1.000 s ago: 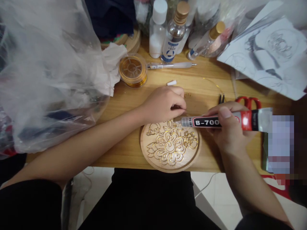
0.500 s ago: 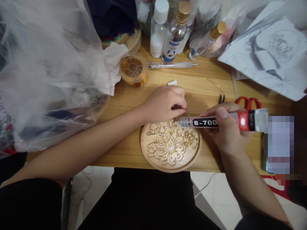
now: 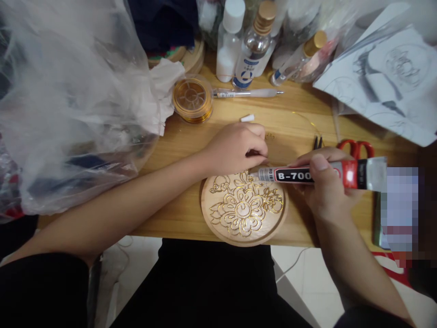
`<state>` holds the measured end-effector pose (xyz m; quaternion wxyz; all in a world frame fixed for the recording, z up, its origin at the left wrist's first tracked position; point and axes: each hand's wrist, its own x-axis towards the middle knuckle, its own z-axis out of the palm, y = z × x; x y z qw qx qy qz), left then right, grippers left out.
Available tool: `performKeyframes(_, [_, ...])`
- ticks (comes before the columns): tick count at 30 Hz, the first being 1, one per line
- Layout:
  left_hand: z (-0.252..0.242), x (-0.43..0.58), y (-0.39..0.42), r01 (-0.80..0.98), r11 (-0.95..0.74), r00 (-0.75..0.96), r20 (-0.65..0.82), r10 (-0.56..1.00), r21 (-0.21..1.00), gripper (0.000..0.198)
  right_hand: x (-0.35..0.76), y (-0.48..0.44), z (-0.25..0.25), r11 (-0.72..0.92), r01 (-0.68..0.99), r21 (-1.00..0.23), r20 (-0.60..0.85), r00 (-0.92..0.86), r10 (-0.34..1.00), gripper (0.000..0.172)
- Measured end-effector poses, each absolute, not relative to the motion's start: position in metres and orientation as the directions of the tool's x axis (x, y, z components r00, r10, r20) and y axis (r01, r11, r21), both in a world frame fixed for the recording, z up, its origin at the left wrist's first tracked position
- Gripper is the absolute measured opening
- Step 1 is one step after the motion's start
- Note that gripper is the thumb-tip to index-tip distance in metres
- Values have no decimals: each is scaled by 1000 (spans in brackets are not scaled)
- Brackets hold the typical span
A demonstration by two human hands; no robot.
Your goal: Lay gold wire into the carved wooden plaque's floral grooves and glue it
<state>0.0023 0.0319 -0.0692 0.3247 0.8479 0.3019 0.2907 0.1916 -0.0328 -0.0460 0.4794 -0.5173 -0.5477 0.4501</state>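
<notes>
A round wooden plaque [image 3: 243, 209] lies at the table's front edge, with gold wire flowers laid out on its face. My right hand [image 3: 322, 182] is closed around a B-7000-style glue tube [image 3: 293, 176] held almost level, its nozzle pointing left over the upper part of the plaque. Above the plaque's far rim, my left hand [image 3: 241, 148] has its fingers curled with thumb and forefinger pinched together. Whatever sits in that pinch is too small to make out. The plaque's far edge is hidden by my left hand.
Behind the hands are a spool of gold wire [image 3: 193, 99], a pen [image 3: 249, 93], a small white cap [image 3: 247, 118] and several bottles [image 3: 251, 59]. Red-handled scissors [image 3: 357, 148] lie beyond my right hand. A plastic bag [image 3: 78, 105] fills the left; sketched papers [image 3: 382, 73] are at the right.
The whole view has shifted very slightly. Both hands, the glue tube and the plaque keep nearly the same positions relative to one another.
</notes>
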Motion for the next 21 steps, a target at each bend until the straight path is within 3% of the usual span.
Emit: performKeyframes(21, [-68, 3, 32, 327, -601, 650, 289, 703, 730, 10, 192, -32, -45, 71, 126, -990, 72, 1, 997, 21])
